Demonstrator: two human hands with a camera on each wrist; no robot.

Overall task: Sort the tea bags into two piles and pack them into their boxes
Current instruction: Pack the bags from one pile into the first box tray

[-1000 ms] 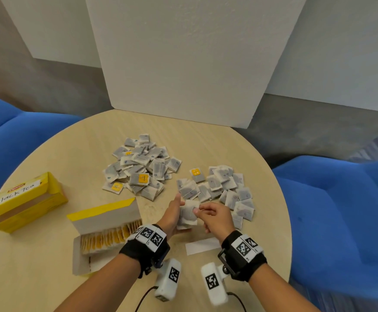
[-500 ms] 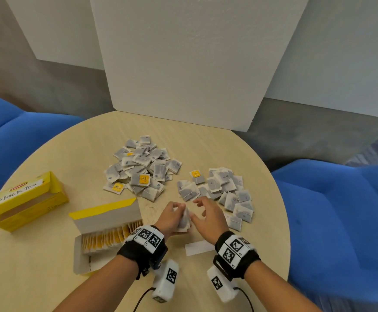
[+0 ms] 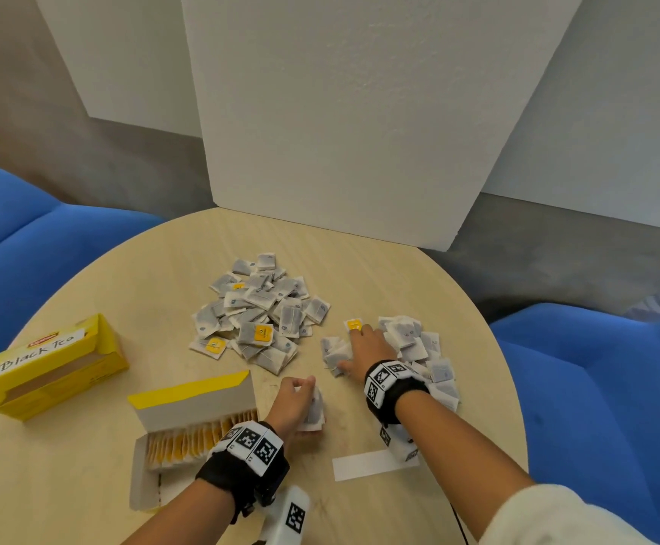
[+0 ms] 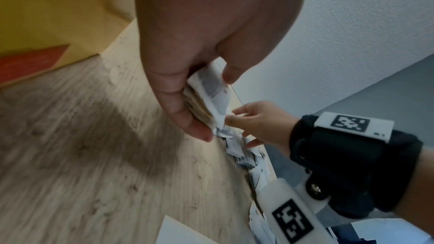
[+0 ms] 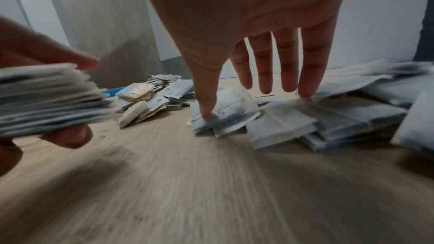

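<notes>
Two heaps of grey-white tea bags lie on the round wooden table point(image 3: 155, 293): a left pile point(image 3: 259, 312) with some yellow tags and a right pile point(image 3: 419, 348). My left hand point(image 3: 297, 399) grips a stack of tea bags point(image 3: 314, 411) point(image 4: 211, 96) point(image 5: 47, 99) just above the table, right of the open box point(image 3: 191, 426). That box holds a row of yellow-tagged bags. My right hand point(image 3: 364, 348) lies flat with straight fingers on the right pile point(image 5: 281, 116), thumb pressing one bag point(image 5: 220, 114). A yellow box marked Black Tea point(image 3: 45, 363) sits at the far left.
A white paper strip point(image 3: 371, 464) lies near the table's front edge. White foam boards point(image 3: 340, 112) stand behind the table. Blue chairs point(image 3: 595, 407) flank it on both sides.
My right hand let go of the stack and reached forward onto the right pile. My left hand stayed put with the stack.
</notes>
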